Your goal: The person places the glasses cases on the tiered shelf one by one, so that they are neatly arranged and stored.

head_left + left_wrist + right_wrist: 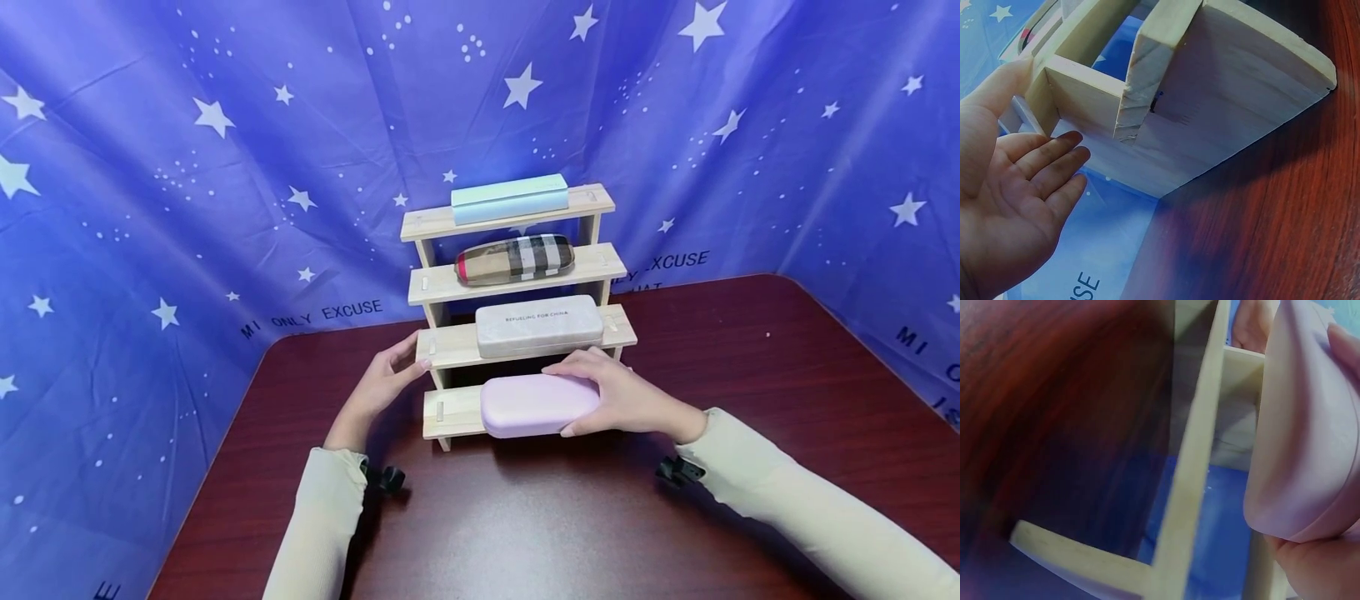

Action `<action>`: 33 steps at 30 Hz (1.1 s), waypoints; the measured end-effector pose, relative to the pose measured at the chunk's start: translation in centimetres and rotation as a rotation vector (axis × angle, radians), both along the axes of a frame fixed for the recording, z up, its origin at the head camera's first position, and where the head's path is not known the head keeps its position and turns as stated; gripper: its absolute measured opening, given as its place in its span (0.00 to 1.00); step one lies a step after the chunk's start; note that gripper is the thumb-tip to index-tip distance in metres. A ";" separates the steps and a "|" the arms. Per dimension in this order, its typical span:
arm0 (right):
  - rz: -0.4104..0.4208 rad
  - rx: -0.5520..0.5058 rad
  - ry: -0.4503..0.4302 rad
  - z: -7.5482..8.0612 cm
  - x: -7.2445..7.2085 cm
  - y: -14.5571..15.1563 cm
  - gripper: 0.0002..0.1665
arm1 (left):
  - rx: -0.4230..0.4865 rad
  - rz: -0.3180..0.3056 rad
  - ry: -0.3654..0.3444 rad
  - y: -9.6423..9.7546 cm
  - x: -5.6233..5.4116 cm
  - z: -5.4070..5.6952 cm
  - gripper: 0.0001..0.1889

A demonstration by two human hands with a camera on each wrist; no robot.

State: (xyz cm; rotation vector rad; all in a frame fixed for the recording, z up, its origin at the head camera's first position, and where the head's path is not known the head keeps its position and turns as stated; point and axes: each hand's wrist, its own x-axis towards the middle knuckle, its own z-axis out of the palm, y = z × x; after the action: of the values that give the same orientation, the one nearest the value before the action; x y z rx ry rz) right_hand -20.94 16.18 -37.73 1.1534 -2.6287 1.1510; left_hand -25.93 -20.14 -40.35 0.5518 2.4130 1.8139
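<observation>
A stepped wooden rack [450,346] carries a glasses case on each tier. My right hand [630,396] grips the right end of the lilac glasses case [536,404] at the lowest tier, thumb below and fingers over the top. In the right wrist view, the lilac case [1304,444] is tilted beside the shelf board [1191,469]. At the rack's left side is my left hand [381,385], its thumb at the end of the second tier from the bottom. Its fingers [1054,165] are extended beside the rack in the left wrist view.
Above sit a whitish case [538,329] with printed lettering, a plaid case [517,260] with a red end, and a light blue case [510,202] on top. The rack stands on a dark red wooden table [495,525]. A blue starry curtain [337,125] hangs behind.
</observation>
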 end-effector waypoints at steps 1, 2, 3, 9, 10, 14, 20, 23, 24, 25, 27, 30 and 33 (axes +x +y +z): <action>0.000 -0.004 0.000 -0.2 0.0 -0.1 0.42 | 0.000 -0.001 0.002 0.0 0.0 0.0 0.33; -0.001 -0.006 0.004 -0.3 0.0 -0.2 0.42 | 0.001 -0.004 0.004 -0.1 0.1 0.0 0.33; -0.003 -0.007 0.011 -0.5 -0.1 -0.3 0.42 | 0.001 -0.006 0.009 -0.1 0.1 0.0 0.33; -0.015 0.004 0.046 -1.3 -0.5 -0.6 0.42 | 0.012 -0.007 0.023 -0.2 0.0 -0.2 0.32; -0.019 0.008 0.049 -1.4 -0.6 -0.7 0.42 | 0.016 -0.006 0.020 -0.2 0.0 -0.2 0.32; -0.029 0.018 0.062 -1.8 -0.8 -0.6 0.42 | 0.035 -0.012 0.008 -0.1 0.0 -0.2 0.32; -0.029 0.015 0.097 -2.1 -1.0 -0.6 0.44 | 0.031 -0.005 0.000 0.0 0.0 -0.2 0.32; -0.037 0.014 0.113 -2.1 -1.0 -0.7 0.44 | 0.024 -0.002 -0.004 0.0 0.1 -0.1 0.32; -0.039 0.013 0.118 -2.2 -1.0 -0.7 0.45 | 0.025 -0.002 -0.003 0.0 0.1 -0.1 0.32; -0.041 0.012 0.124 -2.2 -1.0 -0.7 0.45 | 0.025 0.000 -0.002 -0.1 0.1 -0.2 0.32; -0.048 0.007 0.133 -2.3 -1.1 -0.8 0.44 | 0.029 0.002 0.001 -0.1 0.1 -0.2 0.32; -0.055 -0.008 0.139 -2.5 -1.1 -0.8 0.43 | 0.034 0.005 0.006 -0.1 0.1 -0.3 0.32; -0.062 -0.018 0.129 -2.6 -1.1 -0.9 0.42 | 0.036 0.009 -0.002 -0.1 0.0 -0.3 0.32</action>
State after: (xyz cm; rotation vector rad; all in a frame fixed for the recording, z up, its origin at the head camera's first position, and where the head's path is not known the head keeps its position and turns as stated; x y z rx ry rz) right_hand -22.03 15.30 -40.36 1.0954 -2.5334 1.0499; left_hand -25.89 -20.20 -40.69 0.5427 2.3901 1.8639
